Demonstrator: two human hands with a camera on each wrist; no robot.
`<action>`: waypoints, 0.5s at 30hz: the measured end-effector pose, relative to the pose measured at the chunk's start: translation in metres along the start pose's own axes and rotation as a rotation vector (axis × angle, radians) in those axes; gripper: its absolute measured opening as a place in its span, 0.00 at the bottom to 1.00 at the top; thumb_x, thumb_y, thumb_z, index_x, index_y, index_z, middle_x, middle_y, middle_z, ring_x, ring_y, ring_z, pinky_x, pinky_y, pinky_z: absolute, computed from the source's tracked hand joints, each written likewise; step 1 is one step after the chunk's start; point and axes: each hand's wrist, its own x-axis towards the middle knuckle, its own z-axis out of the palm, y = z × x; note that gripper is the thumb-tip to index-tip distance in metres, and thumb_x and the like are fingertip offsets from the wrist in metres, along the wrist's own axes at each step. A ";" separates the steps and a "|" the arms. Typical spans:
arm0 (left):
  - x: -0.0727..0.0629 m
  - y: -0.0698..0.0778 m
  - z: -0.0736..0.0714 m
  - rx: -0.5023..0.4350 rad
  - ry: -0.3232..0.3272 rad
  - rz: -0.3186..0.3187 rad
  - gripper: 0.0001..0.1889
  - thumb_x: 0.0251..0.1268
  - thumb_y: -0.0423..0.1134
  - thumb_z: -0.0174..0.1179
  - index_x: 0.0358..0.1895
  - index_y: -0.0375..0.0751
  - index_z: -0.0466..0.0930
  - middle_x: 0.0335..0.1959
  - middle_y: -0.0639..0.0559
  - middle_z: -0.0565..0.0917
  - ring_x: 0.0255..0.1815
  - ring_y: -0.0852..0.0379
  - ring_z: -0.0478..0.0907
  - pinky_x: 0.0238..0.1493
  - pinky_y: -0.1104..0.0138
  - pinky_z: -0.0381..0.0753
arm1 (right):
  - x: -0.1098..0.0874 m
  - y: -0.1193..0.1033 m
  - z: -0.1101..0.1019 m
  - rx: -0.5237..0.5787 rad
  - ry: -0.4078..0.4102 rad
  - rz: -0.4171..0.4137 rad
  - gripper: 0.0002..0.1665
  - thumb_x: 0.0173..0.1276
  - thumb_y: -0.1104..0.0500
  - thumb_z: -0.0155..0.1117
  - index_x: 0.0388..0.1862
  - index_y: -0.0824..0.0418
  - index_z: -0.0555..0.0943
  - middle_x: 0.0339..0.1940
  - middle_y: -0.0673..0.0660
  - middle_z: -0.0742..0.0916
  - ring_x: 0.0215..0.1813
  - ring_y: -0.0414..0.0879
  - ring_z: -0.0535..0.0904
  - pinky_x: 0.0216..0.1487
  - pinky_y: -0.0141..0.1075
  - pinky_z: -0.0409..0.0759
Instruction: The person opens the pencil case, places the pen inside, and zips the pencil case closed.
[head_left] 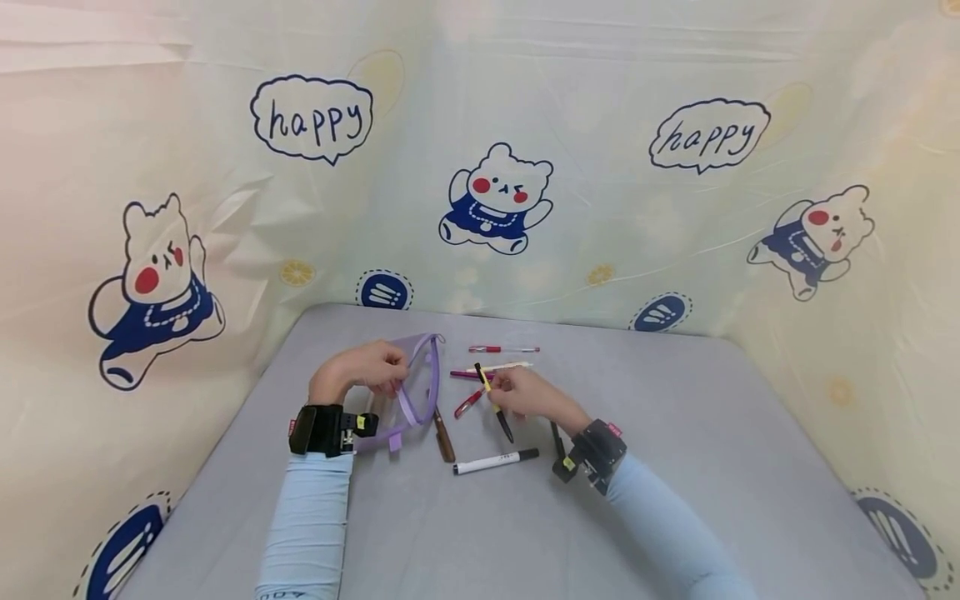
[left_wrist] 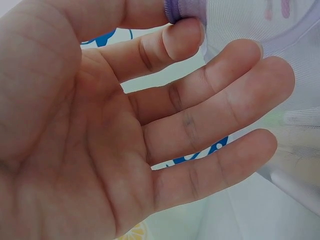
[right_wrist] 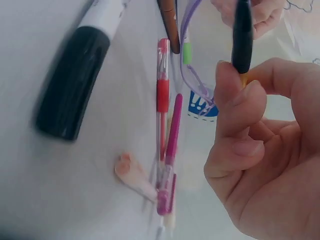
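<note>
My left hand (head_left: 375, 367) pinches the purple-trimmed edge of a clear mesh zip pouch (head_left: 434, 383) between thumb and index finger; the other fingers lie extended along the mesh (left_wrist: 300, 105) in the left wrist view. The mouth of the pouch gapes to the right. A slim yellow and black pen (head_left: 504, 423) is pinched in the fingertips of my right hand (head_left: 525, 393), tilted above the table just right of the pouch. Its black end (right_wrist: 243, 45) rises from the fingertips in the right wrist view.
A brown marker (head_left: 444, 437) lies against the pouch. In front is a white marker (head_left: 491, 462) with a black cap. Red pens (head_left: 504, 349), a magenta pen (head_left: 463, 375) and a white pen (head_left: 517, 365) lie behind. A black pen (head_left: 557, 437) lies beside my right wrist.
</note>
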 end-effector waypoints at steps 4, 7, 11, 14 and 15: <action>0.000 0.000 0.002 0.000 0.005 -0.002 0.07 0.65 0.34 0.51 0.29 0.37 0.74 0.29 0.47 0.81 0.32 0.51 0.83 0.36 0.60 0.81 | 0.006 -0.001 0.001 0.063 0.005 0.036 0.18 0.71 0.54 0.56 0.50 0.66 0.79 0.27 0.58 0.82 0.17 0.56 0.72 0.18 0.38 0.69; -0.001 0.001 0.003 0.003 0.007 -0.004 0.07 0.65 0.34 0.51 0.29 0.36 0.75 0.29 0.47 0.81 0.32 0.51 0.84 0.37 0.59 0.81 | 0.009 -0.002 0.002 0.108 0.003 0.047 0.18 0.72 0.52 0.56 0.50 0.65 0.79 0.27 0.62 0.81 0.21 0.62 0.71 0.20 0.42 0.69; -0.001 0.001 0.003 0.006 0.003 -0.005 0.07 0.65 0.34 0.51 0.30 0.36 0.75 0.29 0.47 0.81 0.32 0.51 0.83 0.36 0.60 0.81 | 0.016 -0.005 0.005 0.151 0.009 0.045 0.16 0.72 0.51 0.57 0.45 0.62 0.79 0.26 0.59 0.80 0.18 0.52 0.70 0.22 0.40 0.68; 0.001 -0.001 0.002 0.008 0.002 0.004 0.08 0.65 0.34 0.50 0.29 0.36 0.75 0.29 0.47 0.81 0.31 0.52 0.83 0.35 0.61 0.81 | 0.021 -0.011 0.006 0.166 0.009 0.042 0.17 0.72 0.50 0.57 0.45 0.63 0.79 0.29 0.62 0.82 0.18 0.43 0.70 0.22 0.37 0.68; 0.001 -0.002 0.002 0.010 0.003 0.007 0.08 0.65 0.34 0.50 0.29 0.37 0.75 0.29 0.47 0.81 0.31 0.52 0.83 0.35 0.61 0.81 | 0.023 -0.012 0.007 0.172 0.009 0.041 0.18 0.72 0.50 0.57 0.46 0.64 0.79 0.31 0.64 0.83 0.18 0.42 0.70 0.22 0.36 0.67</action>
